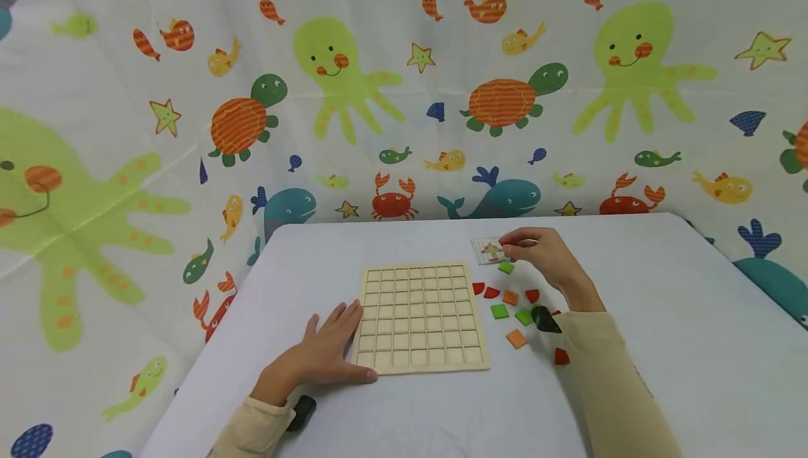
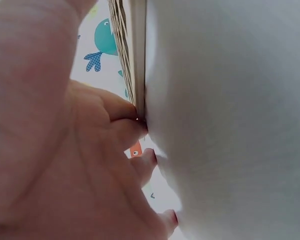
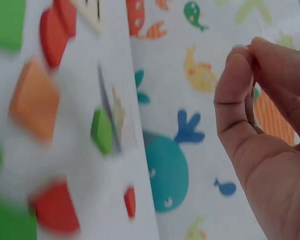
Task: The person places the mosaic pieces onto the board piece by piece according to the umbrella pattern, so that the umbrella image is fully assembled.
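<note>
A square wooden grid board lies on the white table. My left hand rests at its left side with fingers spread along the edge and the thumb at the near-left corner. In the left wrist view, fingers touch the board's side. Over the small picture card, my right hand is raised. Its thumb and fingertips pinch a small red piece, mostly hidden by the fingers, so its shape does not show. A green tile lies just in front of the card.
Right of the board lie several loose flat pieces: red rounded wedges, orange tiles and green tiles. One red piece sits nearer, by the right sleeve. A sea-animal cloth hangs behind the table.
</note>
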A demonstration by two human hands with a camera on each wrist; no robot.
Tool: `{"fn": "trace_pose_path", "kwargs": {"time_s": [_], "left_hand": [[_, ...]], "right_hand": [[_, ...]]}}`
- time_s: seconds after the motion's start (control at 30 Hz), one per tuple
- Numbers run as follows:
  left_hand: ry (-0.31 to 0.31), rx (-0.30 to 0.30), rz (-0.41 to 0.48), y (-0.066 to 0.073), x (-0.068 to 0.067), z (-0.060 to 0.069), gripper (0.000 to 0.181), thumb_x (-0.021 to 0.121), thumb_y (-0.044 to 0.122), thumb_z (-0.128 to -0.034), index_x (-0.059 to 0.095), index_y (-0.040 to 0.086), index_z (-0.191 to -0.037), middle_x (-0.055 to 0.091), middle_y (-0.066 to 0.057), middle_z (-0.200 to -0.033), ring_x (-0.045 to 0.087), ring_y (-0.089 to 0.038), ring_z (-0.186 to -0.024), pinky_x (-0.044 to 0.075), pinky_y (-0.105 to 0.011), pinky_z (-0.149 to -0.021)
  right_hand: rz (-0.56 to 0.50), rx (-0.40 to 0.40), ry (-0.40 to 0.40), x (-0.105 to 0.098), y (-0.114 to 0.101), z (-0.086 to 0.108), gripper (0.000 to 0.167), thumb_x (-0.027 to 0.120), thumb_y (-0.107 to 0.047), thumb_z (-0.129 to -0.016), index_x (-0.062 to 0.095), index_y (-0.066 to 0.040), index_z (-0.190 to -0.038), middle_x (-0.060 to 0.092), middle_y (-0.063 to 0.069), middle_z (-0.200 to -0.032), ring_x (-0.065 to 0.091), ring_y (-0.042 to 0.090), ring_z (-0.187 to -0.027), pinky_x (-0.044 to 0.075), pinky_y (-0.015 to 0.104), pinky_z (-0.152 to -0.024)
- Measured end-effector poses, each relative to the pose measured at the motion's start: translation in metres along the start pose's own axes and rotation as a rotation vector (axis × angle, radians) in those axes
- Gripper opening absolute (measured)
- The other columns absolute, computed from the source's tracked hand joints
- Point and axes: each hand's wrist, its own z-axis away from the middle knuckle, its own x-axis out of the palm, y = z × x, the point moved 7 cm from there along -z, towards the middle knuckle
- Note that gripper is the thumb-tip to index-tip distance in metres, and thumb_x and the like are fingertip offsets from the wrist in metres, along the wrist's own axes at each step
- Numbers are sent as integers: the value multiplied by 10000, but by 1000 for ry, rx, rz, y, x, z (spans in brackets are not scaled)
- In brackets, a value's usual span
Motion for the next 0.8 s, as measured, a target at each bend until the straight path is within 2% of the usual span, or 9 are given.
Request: {"fn": "trace_pose_path", "kwargs": {"time_s": [0.07,0.13,0.3,0.4,0.5,0.6,0.7,0.8], "left_hand": [[0,3,10,0,1,1,1297,850,672,-790,204,13,-1701,162,-164,-1776,74,-394,-1634,-13,-752,-1210],[-1,5,20,0,2,2,1294,850,667,-795,201,9,-1701,159,-167,-1776,67,-394,-1635,-21,-750,-1211],[7,17,33,2,0,3,1294,856,655,-804,193,-5,-1698,149,-178,-1775,54,-400,-1635,-39,-749,-1208],[7,20,43,2,0,2,1297,858,649,-805,183,-5,-1699,143,-176,-1776,44,-396,-1636,-54,-739,-1210],[8,14,39,1,1,2,1299,861,649,-803,183,-2,-1700,144,-175,-1776,44,-398,-1636,-54,-739,-1210],[9,9,32,1,2,3,1297,862,650,-801,188,2,-1700,148,-174,-1776,49,-402,-1635,-46,-746,-1208],[7,7,26,1,3,3,1297,861,655,-800,192,5,-1701,148,-172,-1776,52,-404,-1634,-40,-751,-1207],[7,8,26,1,3,3,1299,858,661,-800,189,8,-1702,145,-171,-1777,49,-401,-1635,-43,-750,-1207]], "right_hand": [[-49,-14,0,14,-7,-6,299,675,-60,-1062,692,107,-1308,690,271,-1301,661,404,-1095,536,433,-1035],[-92,-34,-7,28,-16,-11,292,683,-47,-1053,701,106,-1301,728,230,-1244,691,348,-1041,575,386,-966],[-173,-169,-45,60,-40,-20,268,704,-6,-1027,704,124,-1261,756,216,-1056,719,226,-840,597,264,-781],[-204,-222,-70,76,-51,-22,254,692,-3,-1035,703,128,-1252,736,229,-1023,730,221,-816,602,255,-786],[-240,-220,-108,91,-59,-23,265,663,12,-1049,691,135,-1282,739,179,-1009,735,217,-810,610,264,-798],[-251,-182,-156,105,-62,-24,292,630,45,-1056,664,146,-1328,753,166,-1029,739,226,-832,609,249,-788],[-233,-154,-202,116,-64,-24,318,590,72,-1065,627,160,-1368,750,228,-1082,742,220,-853,608,238,-777],[-224,-153,-235,124,-65,-25,336,551,90,-1074,591,173,-1397,722,315,-1135,740,221,-849,620,282,-793]]}}
